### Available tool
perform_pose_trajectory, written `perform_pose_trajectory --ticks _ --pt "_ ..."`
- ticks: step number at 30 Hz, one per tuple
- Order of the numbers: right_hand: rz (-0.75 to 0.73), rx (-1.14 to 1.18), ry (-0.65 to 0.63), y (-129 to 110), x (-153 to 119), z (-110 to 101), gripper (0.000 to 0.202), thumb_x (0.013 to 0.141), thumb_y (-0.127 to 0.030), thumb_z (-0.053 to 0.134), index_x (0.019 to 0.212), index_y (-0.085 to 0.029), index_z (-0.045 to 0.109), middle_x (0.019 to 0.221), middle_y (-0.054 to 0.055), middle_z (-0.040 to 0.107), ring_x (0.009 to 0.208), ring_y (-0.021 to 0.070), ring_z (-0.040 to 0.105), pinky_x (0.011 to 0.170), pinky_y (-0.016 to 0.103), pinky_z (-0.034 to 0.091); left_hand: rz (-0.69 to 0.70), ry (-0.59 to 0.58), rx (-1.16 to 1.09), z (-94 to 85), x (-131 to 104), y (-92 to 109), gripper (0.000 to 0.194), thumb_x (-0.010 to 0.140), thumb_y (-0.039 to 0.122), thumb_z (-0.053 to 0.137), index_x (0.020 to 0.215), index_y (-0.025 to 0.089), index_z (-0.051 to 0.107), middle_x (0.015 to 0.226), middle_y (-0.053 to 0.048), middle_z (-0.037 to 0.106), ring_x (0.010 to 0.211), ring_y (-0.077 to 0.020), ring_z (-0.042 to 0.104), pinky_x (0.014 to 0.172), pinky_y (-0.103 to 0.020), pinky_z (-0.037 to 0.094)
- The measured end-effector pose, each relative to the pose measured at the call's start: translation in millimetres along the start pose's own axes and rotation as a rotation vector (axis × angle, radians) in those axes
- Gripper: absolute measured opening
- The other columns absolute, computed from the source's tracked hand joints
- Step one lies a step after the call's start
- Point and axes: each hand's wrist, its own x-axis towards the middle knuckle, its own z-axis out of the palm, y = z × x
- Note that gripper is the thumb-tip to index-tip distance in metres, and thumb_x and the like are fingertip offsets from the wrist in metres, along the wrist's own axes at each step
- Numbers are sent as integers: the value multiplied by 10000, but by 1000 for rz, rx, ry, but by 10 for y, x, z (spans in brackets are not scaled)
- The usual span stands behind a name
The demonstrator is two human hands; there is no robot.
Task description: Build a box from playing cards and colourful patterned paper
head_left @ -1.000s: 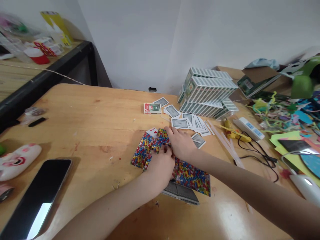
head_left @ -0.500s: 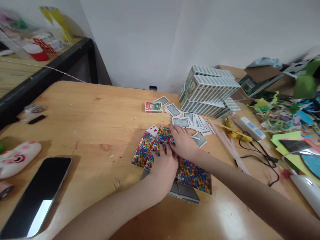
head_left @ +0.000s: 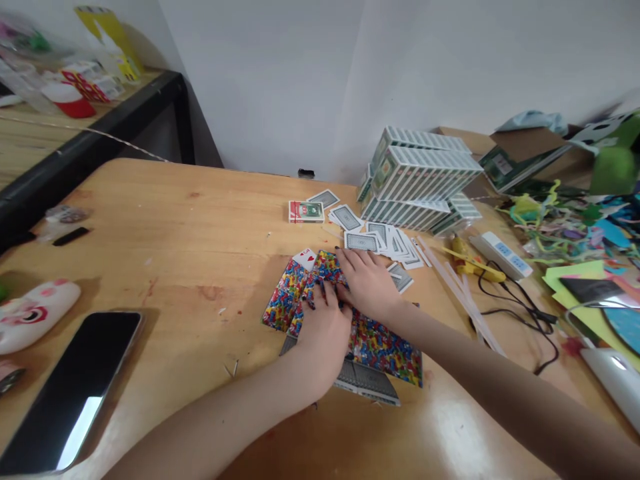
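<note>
Colourful patterned sheets [head_left: 387, 347] lie across grey-backed playing cards [head_left: 367, 381] near the middle of the table. My left hand [head_left: 327, 330] rests on the patterned sheets with its fingers spread. Beside it, further right and slightly higher, my right hand [head_left: 367, 280] lies palm down on the sheets, fingers stretched out. A heart card [head_left: 305, 259] sticks out at the top of the left patterned piece [head_left: 283, 297]. What lies under both palms is hidden.
Loose cards [head_left: 361, 242] and a red-green card box [head_left: 306, 211] lie behind my hands. Stacked card cartons [head_left: 425, 173] stand at the back right. A glue gun [head_left: 467, 260], power strip [head_left: 506, 256] and cables are on the right; a phone [head_left: 75, 390] lies left.
My left hand's fingers have moved slightly up and left on the patterned sheets. My right hand has stayed nearly in place.
</note>
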Motion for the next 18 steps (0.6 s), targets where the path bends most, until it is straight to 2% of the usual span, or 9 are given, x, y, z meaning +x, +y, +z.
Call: perform_pose_trajectory --ticks 5,11,13,15,18 --pt "-5 10 -11 -14 25 24 571 807 -225 465 1317 12 367 1288 201 483 1157 316 425 960 429 371 1 -30 -7 -12 1 -1 617 725 284 672 1289 170 450 1393 -259 334 1243 -438 357 866 -551 442" --pt "52 121 62 139 -90 -18 540 806 -256 511 1294 -46 412 1295 172 486 1177 280 446 974 396 394 1 -48 8 -26 6 -16 687 698 357 693 1315 216 423 1397 -261 325 1235 -445 364 846 -577 435" --pt "112 185 104 170 -210 -109 425 823 -263 499 1218 -104 499 1217 144 545 1121 264 495 934 395 429 2 -53 1 -18 11 -21 747 666 389 718 1327 234 406 1406 -259 311 1248 -445 344 861 -589 417" --pt "185 273 102 134 -360 -205 264 862 -244 437 1034 -142 609 1040 116 627 991 225 572 881 366 465 5 -52 -8 -11 20 -26 804 643 416 731 1343 227 384 1410 -261 300 1263 -444 320 884 -592 397" --pt "221 332 -123 -29 -577 -261 269 873 -194 390 970 -156 638 956 94 671 896 202 620 828 339 495 9 -70 -6 -21 31 -34 828 646 429 724 1357 208 363 1414 -268 287 1271 -440 308 900 -584 388"
